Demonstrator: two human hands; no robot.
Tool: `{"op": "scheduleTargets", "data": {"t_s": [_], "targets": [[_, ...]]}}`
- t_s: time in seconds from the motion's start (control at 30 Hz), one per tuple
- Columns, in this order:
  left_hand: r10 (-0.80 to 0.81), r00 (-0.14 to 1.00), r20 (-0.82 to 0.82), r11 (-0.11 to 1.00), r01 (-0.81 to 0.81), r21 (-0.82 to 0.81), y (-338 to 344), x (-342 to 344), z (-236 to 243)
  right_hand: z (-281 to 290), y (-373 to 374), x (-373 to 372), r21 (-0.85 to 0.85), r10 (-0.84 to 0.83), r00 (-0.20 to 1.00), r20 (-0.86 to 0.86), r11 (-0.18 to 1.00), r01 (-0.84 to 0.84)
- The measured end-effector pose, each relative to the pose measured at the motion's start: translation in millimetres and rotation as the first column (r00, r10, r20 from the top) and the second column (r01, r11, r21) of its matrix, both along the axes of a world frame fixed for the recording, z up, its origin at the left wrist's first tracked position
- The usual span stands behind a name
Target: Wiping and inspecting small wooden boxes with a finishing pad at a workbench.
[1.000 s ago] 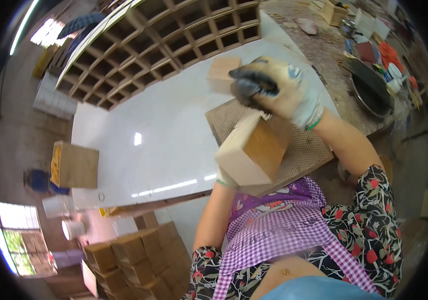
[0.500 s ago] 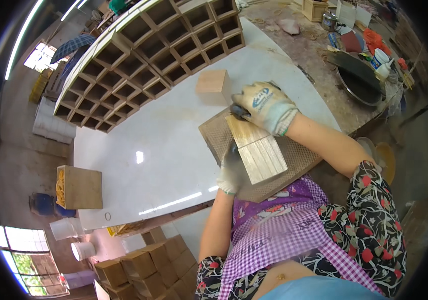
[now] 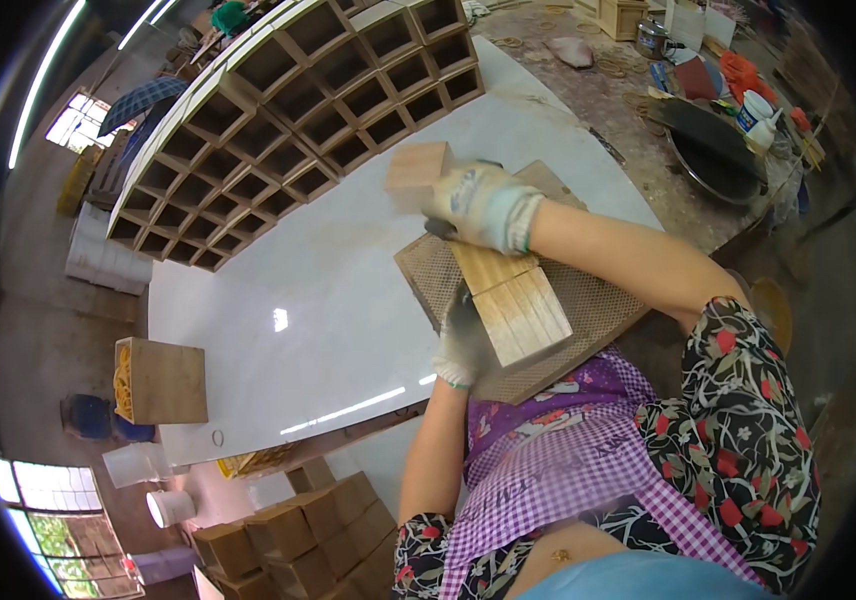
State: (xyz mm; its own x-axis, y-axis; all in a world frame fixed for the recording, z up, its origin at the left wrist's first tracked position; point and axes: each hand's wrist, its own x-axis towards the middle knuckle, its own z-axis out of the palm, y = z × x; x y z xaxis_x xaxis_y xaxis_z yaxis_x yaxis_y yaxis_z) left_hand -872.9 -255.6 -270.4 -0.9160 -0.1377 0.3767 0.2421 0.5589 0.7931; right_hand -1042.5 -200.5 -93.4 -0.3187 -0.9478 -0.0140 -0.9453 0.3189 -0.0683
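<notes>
A slatted wooden block (image 3: 513, 300) lies flat on a brown mesh mat (image 3: 593, 305) at the near edge of a white table (image 3: 298, 300). My left hand (image 3: 461, 338), in a grey-white glove, grips the block's left side. My right hand (image 3: 483, 205), also gloved, is closed over the block's far end. A second, plain wooden block (image 3: 414, 172) stands on the table just beyond my right hand, touching or nearly touching its fingers.
A large wooden grid of open compartments (image 3: 288, 130) lies across the table's far side. An open wooden box (image 3: 163, 380) sits at the left table edge. Stacked wooden boxes (image 3: 288, 530) stand below. A dark pan (image 3: 713, 150) and a white cup (image 3: 753, 110) are on the right bench.
The slatted block was held up off the table a second ago; now it lies flat on the mesh mat, with both hands lowered along with it.
</notes>
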Motion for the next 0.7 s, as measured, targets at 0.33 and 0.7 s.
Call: {"op": "scheduleTargets", "data": {"t_s": [0.33, 0.7], "targets": [[-0.202, 0.977, 0.062, 0.774, 0.12, 0.622, -15, 17, -32, -19, 110, 91, -0.218, 0.448, 0.893, -0.042, 0.869, -0.445], [-0.172, 0.91, 0.377, 0.903, -0.007, 0.429, -1, 15, 26, -10, 59, -13, -0.246, -0.139, 0.99, 0.004, 0.96, 0.136]]}}
